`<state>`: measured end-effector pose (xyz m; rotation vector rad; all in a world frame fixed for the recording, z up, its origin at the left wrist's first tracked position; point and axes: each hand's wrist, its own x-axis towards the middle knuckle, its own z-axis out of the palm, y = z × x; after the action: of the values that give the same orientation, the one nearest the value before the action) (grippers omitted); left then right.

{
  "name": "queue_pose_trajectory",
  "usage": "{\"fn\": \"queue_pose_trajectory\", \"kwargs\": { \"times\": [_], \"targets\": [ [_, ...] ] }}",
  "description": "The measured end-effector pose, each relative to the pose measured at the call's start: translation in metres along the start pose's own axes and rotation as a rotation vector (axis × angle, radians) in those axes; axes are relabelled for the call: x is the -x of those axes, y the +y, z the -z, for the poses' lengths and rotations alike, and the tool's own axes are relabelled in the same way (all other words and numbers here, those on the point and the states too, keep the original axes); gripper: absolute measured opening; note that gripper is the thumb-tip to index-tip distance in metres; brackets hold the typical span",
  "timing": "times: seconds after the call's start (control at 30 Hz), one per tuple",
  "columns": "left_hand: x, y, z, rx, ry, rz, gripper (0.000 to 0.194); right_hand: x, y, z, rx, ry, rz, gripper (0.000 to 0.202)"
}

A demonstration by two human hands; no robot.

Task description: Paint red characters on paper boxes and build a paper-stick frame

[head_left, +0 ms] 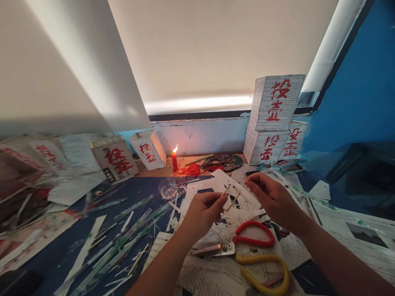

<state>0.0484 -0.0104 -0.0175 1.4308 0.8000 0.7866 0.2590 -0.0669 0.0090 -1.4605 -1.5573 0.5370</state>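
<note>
Over the middle of the littered table, my left hand [205,211] pinches thin, pale sticks [233,202] between thumb and fingers. Two stick ends show past the fingertips. My right hand [274,199] hovers to the right, apart from the left, thumb and fingers pressed together; whatever is at its fingertips is too small to make out. Beneath both hands lie loose printed papers [200,279]. A pair of scissors rests on them close to my wrists, with one red handle loop [255,234] and one yellow loop [285,275].
A lit red candle [174,161] burns at the back, near red wax [191,169] and a dark disc [230,163]. Paper-covered boxes with red characters stand left [148,151] and stacked right [276,102]. A clear cup [168,188] and several plastic strips [123,242] lie left.
</note>
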Motion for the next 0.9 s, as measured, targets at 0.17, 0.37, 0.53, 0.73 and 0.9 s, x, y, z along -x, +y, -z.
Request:
{"fn": "queue_pose_trajectory", "kwargs": {
  "times": [0.17,0.37,0.53,0.73,0.9],
  "targets": [
    [-0.0007,-0.0034,0.0009,-0.028,-0.027,-0.006,0.037,-0.0017,0.0013,-0.0035,-0.135,-0.003,-0.060,0.023],
    [-0.0010,-0.0035,0.0019,-0.029,-0.044,-0.009,0.038,-0.0034,0.0070,-0.0032,-0.054,-0.021,-0.038,0.026],
    [-0.0010,-0.0046,0.0014,0.002,-0.072,-0.008,0.037,-0.0021,0.0070,-0.0055,0.044,-0.021,0.069,0.020],
    [-0.0003,-0.0035,0.0009,0.020,-0.068,-0.002,0.036,-0.0004,0.0033,-0.0075,0.064,0.000,0.095,0.017],
    [0.0003,-0.0027,0.0014,0.000,-0.086,-0.014,0.035,0.0012,0.0016,-0.0085,0.063,-0.012,0.123,0.017]
  ]
}}
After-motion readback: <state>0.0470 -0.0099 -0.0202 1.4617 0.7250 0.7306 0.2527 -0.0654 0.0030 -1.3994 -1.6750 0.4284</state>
